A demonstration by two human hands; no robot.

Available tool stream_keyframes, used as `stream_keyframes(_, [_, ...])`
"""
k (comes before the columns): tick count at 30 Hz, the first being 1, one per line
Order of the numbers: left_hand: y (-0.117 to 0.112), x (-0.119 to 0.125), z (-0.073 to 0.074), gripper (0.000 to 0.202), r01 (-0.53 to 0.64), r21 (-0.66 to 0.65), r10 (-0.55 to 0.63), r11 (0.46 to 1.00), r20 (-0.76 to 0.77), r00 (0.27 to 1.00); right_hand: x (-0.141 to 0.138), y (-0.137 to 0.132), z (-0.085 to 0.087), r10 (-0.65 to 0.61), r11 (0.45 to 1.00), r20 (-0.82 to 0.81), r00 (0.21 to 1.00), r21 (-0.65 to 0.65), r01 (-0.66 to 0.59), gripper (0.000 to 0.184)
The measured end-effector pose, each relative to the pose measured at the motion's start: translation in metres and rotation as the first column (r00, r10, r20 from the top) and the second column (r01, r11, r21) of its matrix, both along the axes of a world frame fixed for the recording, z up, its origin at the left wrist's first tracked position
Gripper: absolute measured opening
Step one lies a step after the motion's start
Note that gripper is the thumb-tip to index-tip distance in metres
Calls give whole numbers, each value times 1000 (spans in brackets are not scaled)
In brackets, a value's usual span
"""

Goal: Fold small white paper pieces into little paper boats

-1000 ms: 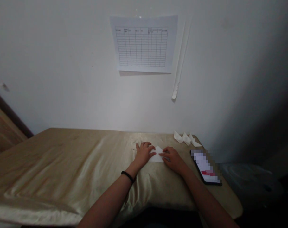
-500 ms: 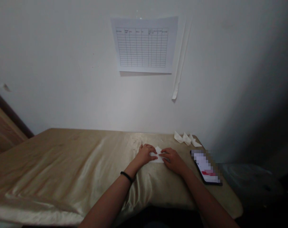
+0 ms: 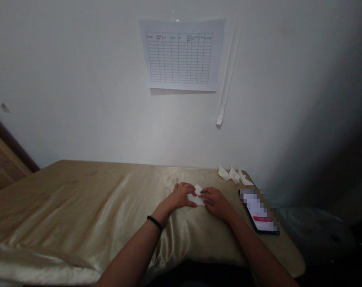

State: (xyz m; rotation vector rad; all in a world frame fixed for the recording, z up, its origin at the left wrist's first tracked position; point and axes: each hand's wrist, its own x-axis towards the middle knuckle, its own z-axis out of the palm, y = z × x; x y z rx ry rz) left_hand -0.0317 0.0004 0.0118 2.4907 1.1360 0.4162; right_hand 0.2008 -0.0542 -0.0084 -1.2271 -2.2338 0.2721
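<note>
A small piece of folded white paper [image 3: 195,199], pointed at its far end, lies on the cloth-covered table. From the left, my left hand [image 3: 181,195] holds it, with fingers curved over the far left side and the thumb at the near edge. My right hand [image 3: 216,202] presses on the paper's right side with bent fingers, and its fingertips lie close to those of the left. Parts of the sheet are hidden under both hands.
Several folded white paper shapes [image 3: 234,175], like small boats, stand at the table's back right. A smartphone [image 3: 260,213] lies near the right edge. Shiny gold cloth [image 3: 109,207] covers the table. On the wall hangs a printed sheet [image 3: 181,59].
The thumb of my left hand has slid slightly nearer to me along the paper, and the left wrist has shifted a little left. My right hand stays nearly in place.
</note>
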Motion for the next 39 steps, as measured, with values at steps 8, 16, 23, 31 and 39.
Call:
stream_keyframes(8, [8,-4,-8,43,38,6,-39,999,34,999,-3,-6,10,-16,999,-53,998,-47,13,29])
stream_keyframes(16, [9,-6,-9,39,49,12,-49,999,36,998,-2,-6,12,7,998,-67,998,-66,-11,28])
stream_keyframes(23, [10,-7,-10,31,74,26,-75,997,32,997,-2,-5,10,-7,998,-93,996,-70,0,23])
stream_keyframes(31, [8,-5,-11,28,49,54,-53,997,74,996,-3,1,6,-30,996,-101,994,-83,22,22])
stream_keyframes(39, [12,-3,-18,22,26,69,-32,997,89,995,-6,4,-1,-112,992,-152,982,-78,101,14])
